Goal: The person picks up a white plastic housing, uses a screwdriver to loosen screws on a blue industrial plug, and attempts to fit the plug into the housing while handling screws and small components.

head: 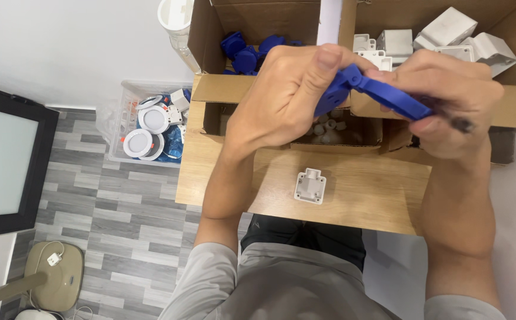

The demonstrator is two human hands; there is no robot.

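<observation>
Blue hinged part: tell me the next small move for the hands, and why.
Probably lower the blue hinged part toward the white base piece lying alone on the wooden table. Both the left hand and the right hand hold the part in the air above the small open box, and that white piece lies just below them, untouched.

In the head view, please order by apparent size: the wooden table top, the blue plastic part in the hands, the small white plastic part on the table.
1. Wooden table top.
2. Blue plastic part, though held nearer the camera.
3. Small white plastic part.
</observation>
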